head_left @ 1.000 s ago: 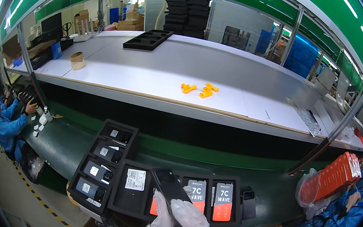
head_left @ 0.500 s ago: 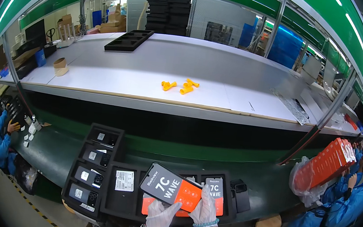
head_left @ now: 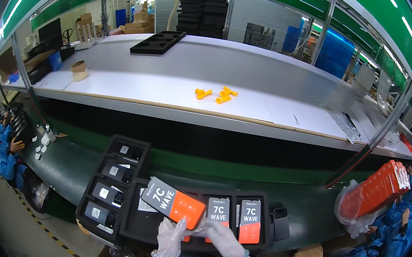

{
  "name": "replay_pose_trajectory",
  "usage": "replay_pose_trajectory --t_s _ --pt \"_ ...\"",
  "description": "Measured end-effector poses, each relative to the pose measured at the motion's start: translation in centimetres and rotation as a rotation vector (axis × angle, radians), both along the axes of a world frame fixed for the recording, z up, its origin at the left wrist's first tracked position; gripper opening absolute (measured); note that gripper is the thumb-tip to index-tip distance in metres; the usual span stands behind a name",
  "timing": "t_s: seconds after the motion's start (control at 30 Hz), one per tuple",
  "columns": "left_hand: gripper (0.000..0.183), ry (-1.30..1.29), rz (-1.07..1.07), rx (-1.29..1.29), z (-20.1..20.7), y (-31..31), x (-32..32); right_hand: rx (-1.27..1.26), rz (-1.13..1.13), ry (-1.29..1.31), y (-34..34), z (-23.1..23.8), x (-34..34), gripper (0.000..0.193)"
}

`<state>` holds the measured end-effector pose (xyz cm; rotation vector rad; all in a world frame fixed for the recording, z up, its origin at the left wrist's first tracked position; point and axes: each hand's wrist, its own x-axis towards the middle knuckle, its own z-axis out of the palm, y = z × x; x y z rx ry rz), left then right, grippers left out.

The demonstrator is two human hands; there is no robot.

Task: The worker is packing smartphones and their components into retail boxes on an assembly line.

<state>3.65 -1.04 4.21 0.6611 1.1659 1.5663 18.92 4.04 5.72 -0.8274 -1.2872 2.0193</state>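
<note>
My left hand (head_left: 170, 241), in a white glove, is closed on the lower edge of a smartphone (head_left: 176, 203) with a grey and orange printed film on its front. The phone is tilted above a black compartment tray (head_left: 128, 224). Close by its lower right corner is my right hand (head_left: 225, 241), gloved too; its fingers are smeared, and contact is unclear. Two phones with the same film, one grey-orange phone (head_left: 218, 210) and another phone (head_left: 250, 220), lie in the tray. Behind my hands an orange edge of something shows low in the tray.
A second black tray (head_left: 98, 177) at left holds several dark phones, camera side up. A black object (head_left: 280, 221) stands right of the trays. Red boxes (head_left: 376, 189) in plastic lean at right. Yellow pieces (head_left: 224, 99) lie on the white shelf (head_left: 160, 84). Co-workers sit both sides.
The held phone has moved left and tilts more steeply. My right hand has shifted away from its right side, uncovering the phones in the tray. The whole view has shifted slightly.
</note>
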Motion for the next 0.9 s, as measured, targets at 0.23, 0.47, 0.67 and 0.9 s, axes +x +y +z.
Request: replay_pose_trajectory --t_s 0.23,0.47,0.67,0.9 --pt "0.041 0.624 0.168 -0.222 0.4 -1.5 1.3 0.843 -0.099 -0.463 -2.2 -1.4 -1.5 0.028" --pt "0.031 0.222 0.323 -0.182 1.8 -2.2 2.7 1.039 -0.285 -0.392 -3.4 -4.0 -2.9 0.022" --pt "0.021 0.525 0.42 -0.067 -0.2 -2.1 0.7 1.264 0.143 -0.385 -0.9 -4.7 -2.1 0.022" --pt "0.018 1.849 0.38 0.04 -4.7 -3.2 -11.5 0.063 0.207 -0.012 0.0 -1.6 3.7 0.047"
